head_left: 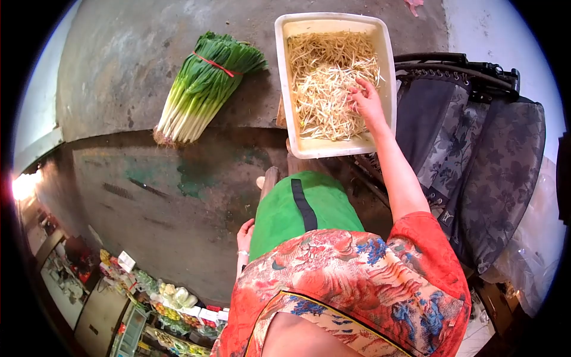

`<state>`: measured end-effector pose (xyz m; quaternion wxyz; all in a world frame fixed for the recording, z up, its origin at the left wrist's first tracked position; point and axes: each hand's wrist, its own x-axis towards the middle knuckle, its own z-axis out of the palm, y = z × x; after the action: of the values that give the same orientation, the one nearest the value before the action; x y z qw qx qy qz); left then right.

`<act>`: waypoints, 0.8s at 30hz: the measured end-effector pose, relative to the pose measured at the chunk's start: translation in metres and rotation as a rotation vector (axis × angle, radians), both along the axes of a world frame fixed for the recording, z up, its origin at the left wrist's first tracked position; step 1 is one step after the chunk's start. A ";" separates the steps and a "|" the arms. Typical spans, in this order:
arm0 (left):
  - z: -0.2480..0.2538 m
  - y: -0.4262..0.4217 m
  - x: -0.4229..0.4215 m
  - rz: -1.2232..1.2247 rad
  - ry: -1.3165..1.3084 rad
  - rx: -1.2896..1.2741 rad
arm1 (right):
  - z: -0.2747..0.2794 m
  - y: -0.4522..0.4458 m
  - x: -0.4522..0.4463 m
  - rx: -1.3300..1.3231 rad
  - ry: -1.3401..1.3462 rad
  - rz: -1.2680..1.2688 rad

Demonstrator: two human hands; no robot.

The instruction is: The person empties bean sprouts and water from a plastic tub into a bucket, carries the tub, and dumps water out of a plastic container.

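A cream rectangular tub (285, 83) holds a heap of pale bean sprouts (327, 89). My right hand (366, 102) reaches over the tub's right side, its fingers bent at the sprouts; whether sprouts are between the fingertips is too small to tell. My left hand (245, 234) hangs low beside the green apron (273, 220), partly hidden by it. To the left of the tub lies a large bunch of green onions (205, 89), tied with a red band (217, 64), roots toward the lower left.
A folded dark patterned chair (499, 160) stands right of the tub. Clear plastic (526, 262) lies beyond it. At the lower left are shelves of packed produce (172, 303). A pink scrap (414, 6) lies at the top.
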<state>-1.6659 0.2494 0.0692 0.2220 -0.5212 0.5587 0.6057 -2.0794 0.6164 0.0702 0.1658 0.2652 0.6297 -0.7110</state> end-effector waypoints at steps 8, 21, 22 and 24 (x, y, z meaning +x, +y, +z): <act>0.004 0.004 -0.009 0.048 0.007 0.001 | 0.034 -0.044 -0.012 0.930 0.454 0.654; -0.003 0.001 0.002 0.038 0.013 0.014 | 0.003 -0.059 0.035 1.201 0.683 1.162; -0.001 0.003 0.000 0.061 0.008 0.010 | 0.007 -0.054 0.033 1.077 0.593 1.148; 0.003 0.005 -0.003 0.062 0.008 0.006 | 0.013 -0.043 0.029 1.065 0.658 1.065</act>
<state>-1.6693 0.2545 0.0726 0.2024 -0.5350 0.5415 0.6161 -2.0509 0.5731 0.0831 0.1399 -0.2480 0.9407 -0.1841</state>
